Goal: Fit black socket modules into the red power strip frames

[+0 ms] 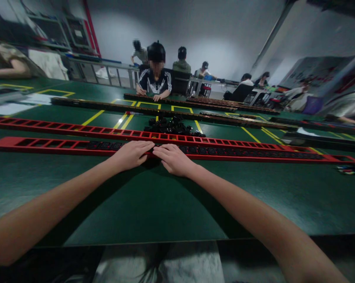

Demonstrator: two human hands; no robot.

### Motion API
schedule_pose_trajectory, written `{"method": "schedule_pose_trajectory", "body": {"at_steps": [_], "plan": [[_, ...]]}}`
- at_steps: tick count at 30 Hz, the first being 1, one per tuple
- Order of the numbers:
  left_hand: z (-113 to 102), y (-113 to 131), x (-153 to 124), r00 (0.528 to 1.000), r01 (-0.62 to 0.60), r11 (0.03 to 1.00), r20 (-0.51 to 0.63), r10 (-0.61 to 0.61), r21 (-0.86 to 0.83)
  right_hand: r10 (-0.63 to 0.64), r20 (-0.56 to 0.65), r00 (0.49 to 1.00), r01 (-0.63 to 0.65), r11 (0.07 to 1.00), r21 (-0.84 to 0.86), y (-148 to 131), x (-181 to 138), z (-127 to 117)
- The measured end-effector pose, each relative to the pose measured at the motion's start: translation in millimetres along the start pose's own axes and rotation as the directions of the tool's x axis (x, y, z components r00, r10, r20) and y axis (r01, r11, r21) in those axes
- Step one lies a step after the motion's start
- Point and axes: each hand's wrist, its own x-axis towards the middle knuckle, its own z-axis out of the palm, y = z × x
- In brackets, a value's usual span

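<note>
A long red slotted rail (48,144) lies across the green table in front of me, with black sockets filling several of its openings. My left hand (132,154) and my right hand (173,158) rest side by side on its middle, fingers curled down and pressing on the rail. A second red rail (56,128) with empty slots lies just behind it. A heap of loose black sockets (170,126) sits beyond both rails.
Long dark rails (107,105) cross the table farther back, over yellow floor-style markings (93,117). A person in a dark striped top (155,80) sits opposite; other people work at tables behind. Papers (9,107) lie at far left.
</note>
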Motion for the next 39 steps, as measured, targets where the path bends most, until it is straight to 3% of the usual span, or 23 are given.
{"method": "schedule_pose_trajectory", "body": {"at_steps": [13, 16, 18, 20, 23, 25, 27, 29, 32, 35, 39], "plan": [[0.4, -1.3, 1.5, 0.999, 0.02, 1.0, 0.027, -0.02, 0.001, -0.013, -0.017, 1.0, 0.012, 1.0, -0.026, 0.9, -1.8, 3.6], [-2.3, -0.9, 0.7, 0.998, 0.018, 1.0, 0.055, -0.018, 0.007, 0.003, -0.045, 0.999, -0.006, 0.998, -0.064, 16.4, -3.8, -6.1], [-7.5, -5.7, -0.7, 0.997, 0.057, 0.998, 0.06, -0.057, 0.006, 0.115, -0.057, 0.992, -0.12, 0.988, -0.097, 38.9, -10.4, -21.7], [-15.1, -19.3, -2.6, 0.99, 0.134, 0.991, 0.044, -0.134, 0.01, 0.32, -0.048, 0.946, -0.323, 0.934, -0.149, 70.0, -23.7, -42.9], [-27.1, -58.3, -5.1, 0.962, 0.27, 0.961, 0.018, -0.271, 0.054, 0.632, 0.037, 0.774, -0.608, 0.759, -0.232, 122.1, -55.1, -74.2], [-32.6, -91.7, -5.9, 0.939, 0.33, 0.939, 0.061, -0.337, 0.1, 0.744, 0.158, 0.649, -0.709, 0.667, -0.231, 152.5, -77.9, -87.6], [-34.9, -123.5, -5.6, 0.926, 0.326, 0.94, 0.168, -0.339, 0.102, 0.761, 0.337, 0.555, -0.746, 0.634, -0.204, 175.7, -96.5, -92.8], [-34.4, -148.4, -4.0, 0.91, 0.28, 0.959, 0.305, -0.282, 0.051, 0.708, 0.438, 0.554, -0.728, 0.668, -0.157, 191.4, -107.6, -91.9], [-31.9, -168.1, 0.2, 0.88, 0.288, 0.957, 0.389, -0.273, 0.02, 0.651, 0.497, 0.574, -0.687, 0.713, -0.14, 204.4, -110.1, -86.3], [-32.1, -170.6, 4.3, 0.855, 0.303, 0.953, 0.446, -0.264, -0.017, 0.64, 0.525, 0.561, -0.663, 0.727, -0.178, 208.5, -104.6, -84.1], [-38.8, -165.7, 5.3, 0.868, 0.297, 0.954, 0.429, -0.249, -0.046, 0.646, 0.509, 0.569, -0.623, 0.743, -0.245, 201.5, -98.5, -94.1]]}}
